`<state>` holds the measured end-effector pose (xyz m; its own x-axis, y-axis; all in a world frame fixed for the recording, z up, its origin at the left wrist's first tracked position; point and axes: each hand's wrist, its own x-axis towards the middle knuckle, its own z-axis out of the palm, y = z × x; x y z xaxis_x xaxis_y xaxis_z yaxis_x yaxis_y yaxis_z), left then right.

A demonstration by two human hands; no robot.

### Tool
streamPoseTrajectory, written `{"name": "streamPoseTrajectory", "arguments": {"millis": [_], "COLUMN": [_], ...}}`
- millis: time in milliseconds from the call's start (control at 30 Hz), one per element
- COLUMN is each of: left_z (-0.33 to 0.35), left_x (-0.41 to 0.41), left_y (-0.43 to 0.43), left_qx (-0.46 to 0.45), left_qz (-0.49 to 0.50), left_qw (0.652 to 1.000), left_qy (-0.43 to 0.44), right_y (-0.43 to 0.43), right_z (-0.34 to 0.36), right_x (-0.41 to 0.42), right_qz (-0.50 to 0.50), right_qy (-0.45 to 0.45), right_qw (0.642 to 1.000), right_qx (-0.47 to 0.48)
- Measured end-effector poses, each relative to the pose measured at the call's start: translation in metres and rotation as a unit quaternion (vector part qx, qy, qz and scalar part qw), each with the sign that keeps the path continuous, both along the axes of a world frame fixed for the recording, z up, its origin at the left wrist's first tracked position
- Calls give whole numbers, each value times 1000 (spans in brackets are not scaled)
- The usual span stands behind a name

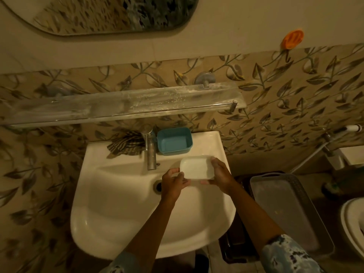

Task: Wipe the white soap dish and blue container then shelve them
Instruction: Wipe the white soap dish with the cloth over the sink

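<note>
The white soap dish (197, 168) is held above the right side of the basin (118, 213). My right hand (221, 173) grips its right end, thumb under the near edge. My left hand (175, 181) holds its left end with curled fingers. The blue container (174, 141) sits empty on the basin's back ledge, just right of the tap (150, 152). A striped cloth (126, 143) lies bunched on the ledge left of the tap. The glass shelf (126, 106) runs along the wall above the basin.
A grey plastic basket (285, 209) stands right of the basin on a dark stand. A toilet rim (352, 223) shows at the far right. An orange holder (292, 39) sticks to the wall; a mirror (110, 12) hangs above the shelf.
</note>
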<state>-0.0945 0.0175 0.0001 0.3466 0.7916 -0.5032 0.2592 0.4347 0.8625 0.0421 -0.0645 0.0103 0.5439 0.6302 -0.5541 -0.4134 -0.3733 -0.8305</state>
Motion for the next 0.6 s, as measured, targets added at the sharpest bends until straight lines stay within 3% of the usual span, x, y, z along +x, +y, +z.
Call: {"name": "streamPoseTrajectory", "arguments": {"millis": [267, 600], "left_z": [4, -8], "left_x": [-40, -68], "left_y": [20, 25], "left_qx": [-19, -41], "left_qz": [-13, -29], "left_qw": [999, 999], "left_qy": [-27, -5], "right_y": [0, 4], "right_z": [1, -1], "right_x": [-29, -51], "right_qz": [14, 7], "right_qy": [164, 84], "right_qw": [979, 991], "right_qx": [118, 100]}}
